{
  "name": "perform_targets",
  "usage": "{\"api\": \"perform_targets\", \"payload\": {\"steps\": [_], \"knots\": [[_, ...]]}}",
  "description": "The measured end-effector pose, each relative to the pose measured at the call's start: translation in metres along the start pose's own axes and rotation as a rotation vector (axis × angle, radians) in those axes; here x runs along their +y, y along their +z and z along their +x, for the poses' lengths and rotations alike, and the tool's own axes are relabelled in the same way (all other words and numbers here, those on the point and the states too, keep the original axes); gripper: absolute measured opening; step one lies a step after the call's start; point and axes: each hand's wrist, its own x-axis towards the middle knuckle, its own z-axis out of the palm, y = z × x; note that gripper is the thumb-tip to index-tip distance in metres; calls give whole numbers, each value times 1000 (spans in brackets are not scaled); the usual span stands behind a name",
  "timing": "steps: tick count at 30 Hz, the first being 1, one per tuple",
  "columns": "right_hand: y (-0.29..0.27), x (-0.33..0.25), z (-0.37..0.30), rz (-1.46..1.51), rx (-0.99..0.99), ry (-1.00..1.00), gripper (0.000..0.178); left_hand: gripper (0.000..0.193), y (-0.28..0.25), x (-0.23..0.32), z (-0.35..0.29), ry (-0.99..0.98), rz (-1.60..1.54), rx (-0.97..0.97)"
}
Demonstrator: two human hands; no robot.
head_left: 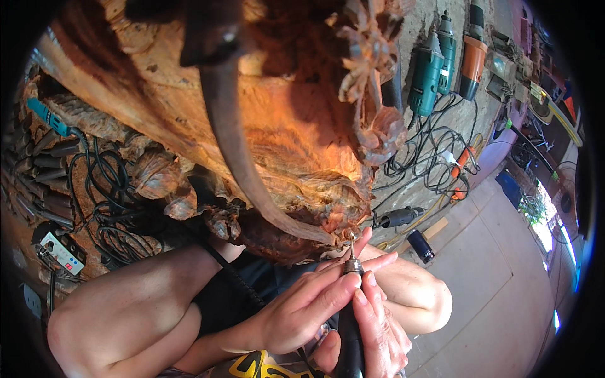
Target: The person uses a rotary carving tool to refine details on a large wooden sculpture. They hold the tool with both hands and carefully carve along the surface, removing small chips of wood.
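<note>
A large reddish-brown carved wood piece (271, 120) fills the upper middle of the view. Both my hands hold a black pen-shaped rotary handpiece (350, 321) with a metal collar and a thin bit. The bit's tip (351, 238) touches the lower edge of the carving. My left hand (302, 309) wraps the shaft from the left, fingers near the collar. My right hand (378, 315) grips it from the right and below. My bare knees sit under the wood.
Green and orange power tools (441, 63) lie in a row on the ground at upper right, with tangled black cables (435, 154). A power strip (62, 253), cables and several chisels lie at left. A small black tool (400, 217) rests beside the wood.
</note>
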Motion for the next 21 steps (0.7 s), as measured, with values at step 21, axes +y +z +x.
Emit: {"api": "perform_targets", "payload": {"steps": [21], "knots": [[5,-3,2,84,-25,25,30,59,1,-6,-5,72,-13,73]]}}
